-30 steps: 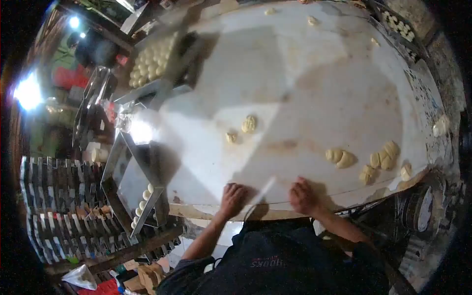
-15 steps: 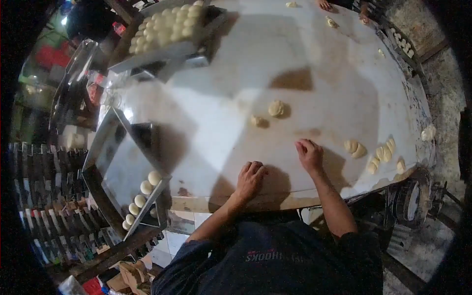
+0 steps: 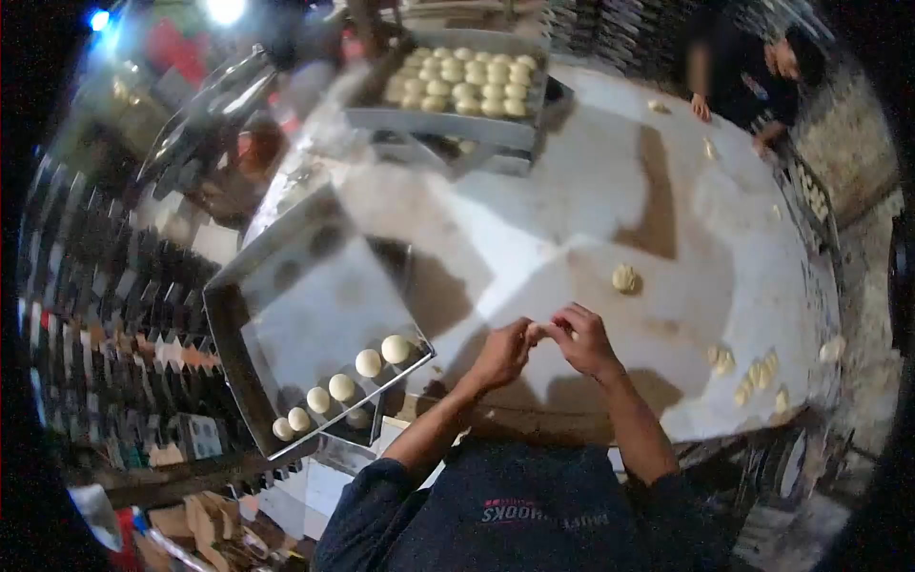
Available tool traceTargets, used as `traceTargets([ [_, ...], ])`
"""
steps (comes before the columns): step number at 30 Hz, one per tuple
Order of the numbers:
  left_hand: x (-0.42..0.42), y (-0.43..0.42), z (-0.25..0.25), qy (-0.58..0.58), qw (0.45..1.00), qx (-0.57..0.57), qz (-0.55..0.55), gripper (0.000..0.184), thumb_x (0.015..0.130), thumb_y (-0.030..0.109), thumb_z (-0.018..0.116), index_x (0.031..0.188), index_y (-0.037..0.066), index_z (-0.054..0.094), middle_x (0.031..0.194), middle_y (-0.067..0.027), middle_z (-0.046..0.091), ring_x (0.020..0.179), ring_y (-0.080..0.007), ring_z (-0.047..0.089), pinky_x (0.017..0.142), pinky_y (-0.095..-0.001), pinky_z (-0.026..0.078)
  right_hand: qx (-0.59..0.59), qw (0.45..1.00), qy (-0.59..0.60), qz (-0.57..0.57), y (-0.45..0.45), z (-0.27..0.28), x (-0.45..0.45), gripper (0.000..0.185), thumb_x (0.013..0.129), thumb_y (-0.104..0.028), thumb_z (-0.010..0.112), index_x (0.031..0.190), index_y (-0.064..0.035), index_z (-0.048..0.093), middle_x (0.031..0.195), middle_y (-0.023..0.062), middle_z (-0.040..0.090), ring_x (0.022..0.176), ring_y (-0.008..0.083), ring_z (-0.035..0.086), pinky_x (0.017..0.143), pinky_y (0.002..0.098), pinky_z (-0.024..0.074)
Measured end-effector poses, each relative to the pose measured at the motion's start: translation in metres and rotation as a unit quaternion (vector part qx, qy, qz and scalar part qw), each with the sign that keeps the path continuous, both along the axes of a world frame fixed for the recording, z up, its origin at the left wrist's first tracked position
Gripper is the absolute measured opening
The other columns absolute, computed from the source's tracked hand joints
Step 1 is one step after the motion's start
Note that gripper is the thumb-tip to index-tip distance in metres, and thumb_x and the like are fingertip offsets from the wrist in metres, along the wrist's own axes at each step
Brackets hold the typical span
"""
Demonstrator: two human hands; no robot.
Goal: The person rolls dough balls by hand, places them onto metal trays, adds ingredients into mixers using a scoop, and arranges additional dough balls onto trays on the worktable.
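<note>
My left hand (image 3: 503, 355) and my right hand (image 3: 583, 340) meet above the near part of the floured table. Their fingers are closed on a small pale piece of dough (image 3: 538, 332), mostly covered by the fingertips. Beyond my right hand, a rough lump of dough (image 3: 624, 278) rests on the tabletop. To the left, a metal tray (image 3: 319, 262) holds a row of smooth round dough balls (image 3: 342, 386) along its near side.
A second metal tray (image 3: 438, 121) full of dough balls stands at the back. Several dough pieces (image 3: 760, 372) lie at the right on the table (image 3: 534, 205). Across the table is another person (image 3: 753, 81), beside a small tray (image 3: 810, 191). Stacked racks (image 3: 86, 296) fill the left.
My hands have come together and now grip a small dough piece. The smaller lump is gone from beside the larger one. The view has turned left and up, showing the other person.
</note>
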State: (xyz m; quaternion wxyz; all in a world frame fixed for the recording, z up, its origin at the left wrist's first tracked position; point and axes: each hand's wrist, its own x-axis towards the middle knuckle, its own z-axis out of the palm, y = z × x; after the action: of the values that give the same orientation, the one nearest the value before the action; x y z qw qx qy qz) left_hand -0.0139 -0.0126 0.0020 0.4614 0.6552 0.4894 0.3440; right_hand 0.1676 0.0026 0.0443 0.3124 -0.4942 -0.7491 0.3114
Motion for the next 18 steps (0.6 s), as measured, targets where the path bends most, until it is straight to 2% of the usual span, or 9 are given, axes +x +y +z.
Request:
traceTargets([
  [5, 0.05, -0.007, 0.023, -0.051, 0.995, 0.079, -0.039, 0.02, 0.093, 0.015, 0.052, 0.107, 0.002, 0.054, 0.077, -0.0154, 0.059, 0.07, -0.0261, 0.059, 0.065, -0.0347, 0.047, -0.127, 0.981, 0.144, -0.039, -0.035, -0.009, 0.036, 0.029, 0.096, -0.024, 0.046, 0.091, 0.002, 0.057, 0.074, 0.0142, 0.055, 0.06, 0.0224, 0.053, 0.059, 0.0334, 0.043],
  [6, 0.061, -0.009, 0.038, -0.081, 0.995, 0.036, -0.048, 0.022, 0.091, 0.017, 0.054, 0.109, 0.003, 0.053, 0.095, -0.0205, 0.06, 0.085, -0.0393, 0.059, 0.072, -0.043, 0.048, -0.089, 0.981, 0.142, -0.099, -0.042, -0.005, 0.036, 0.03, 0.096, -0.026, 0.047, 0.082, -0.0001, 0.053, 0.066, 0.0101, 0.049, 0.056, 0.0198, 0.049, 0.054, 0.032, 0.0394],
  [8, 0.083, -0.012, 0.048, -0.084, 0.994, 0.035, -0.058, 0.021, 0.09, 0.015, 0.054, 0.107, 0.004, 0.054, 0.094, -0.0201, 0.06, 0.086, -0.0392, 0.059, 0.072, -0.0441, 0.048, -0.044, 0.976, 0.141, -0.16, -0.049, 0.0, 0.05, 0.034, 0.095, -0.028, 0.048, 0.073, -0.0022, 0.049, 0.059, 0.0059, 0.043, 0.052, 0.0172, 0.046, 0.049, 0.0307, 0.0359],
  [10, 0.107, -0.013, 0.04, -0.027, 0.991, 0.086, -0.096, 0.017, 0.088, 0.015, 0.053, 0.101, 0.004, 0.057, 0.092, -0.0199, 0.06, 0.088, -0.0405, 0.058, 0.072, -0.0462, 0.047, 0.136, 0.978, -0.013, -0.159, -0.055, -0.001, 0.075, 0.03, 0.092, -0.021, 0.054, 0.07, -0.0008, 0.048, 0.062, 0.0127, 0.047, 0.051, 0.0288, 0.048, 0.047, 0.0359, 0.0372],
  [13, 0.141, -0.017, 0.035, 0.129, 0.964, 0.056, -0.226, 0.018, 0.087, 0.014, 0.053, 0.1, 0.002, 0.057, 0.091, -0.0197, 0.059, 0.087, -0.0395, 0.057, 0.071, -0.045, 0.046, 0.145, 0.973, -0.052, -0.171, -0.076, -0.01, 0.121, 0.026, 0.088, -0.016, 0.056, 0.07, 0.0005, 0.048, 0.067, 0.0176, 0.049, 0.058, 0.0386, 0.05, 0.05, 0.0415, 0.0393],
  [14, 0.152, -0.017, 0.027, 0.058, 0.95, 0.099, -0.289, 0.019, 0.088, 0.017, 0.052, 0.098, 0.001, 0.057, 0.086, -0.0207, 0.057, 0.082, -0.0412, 0.055, 0.07, -0.0472, 0.045, 0.141, 0.972, -0.061, -0.176, -0.085, -0.015, 0.14, 0.023, 0.088, -0.014, 0.056, 0.072, 0.0007, 0.049, 0.07, 0.0172, 0.051, 0.06, 0.0398, 0.051, 0.052, 0.0421, 0.0405],
  [15, 0.163, -0.021, 0.04, 0.003, 0.935, 0.136, -0.327, 0.019, 0.089, 0.018, 0.051, 0.091, 0.0, 0.055, 0.078, -0.0152, 0.055, 0.074, -0.0325, 0.056, 0.065, -0.0432, 0.045, 0.147, 0.972, -0.055, -0.177, -0.085, -0.023, 0.162, 0.023, 0.088, -0.014, 0.056, 0.072, 0.0007, 0.049, 0.07, 0.0172, 0.051, 0.06, 0.0398, 0.051, 0.052, 0.0421, 0.0405],
  [17, 0.175, -0.029, 0.09, -0.083, 0.886, -0.21, -0.406, 0.023, 0.092, 0.023, 0.05, 0.087, 0.001, 0.053, 0.075, -0.0068, 0.051, 0.068, -0.0189, 0.053, 0.06, -0.035, 0.045, 0.162, 0.945, -0.11, -0.26, -0.077, -0.055, 0.209, 0.019, 0.087, -0.01, 0.056, 0.073, 0.0006, 0.048, 0.07, 0.0176, 0.05, 0.061, 0.0389, 0.052, 0.052, 0.04, 0.0414],
  [18, 0.181, -0.03, 0.071, -0.161, 0.902, -0.217, -0.335, 0.026, 0.095, 0.027, 0.049, 0.085, 0.004, 0.051, 0.074, -0.0012, 0.046, 0.066, -0.0106, 0.047, 0.056, -0.0275, 0.044, 0.049, 0.959, -0.097, -0.261, -0.077, -0.074, 0.235, 0.021, 0.087, -0.016, 0.059, 0.08, 0.0004, 0.048, 0.074, 0.0165, 0.049, 0.07, 0.0344, 0.055, 0.062, 0.0456, 0.0428],
])
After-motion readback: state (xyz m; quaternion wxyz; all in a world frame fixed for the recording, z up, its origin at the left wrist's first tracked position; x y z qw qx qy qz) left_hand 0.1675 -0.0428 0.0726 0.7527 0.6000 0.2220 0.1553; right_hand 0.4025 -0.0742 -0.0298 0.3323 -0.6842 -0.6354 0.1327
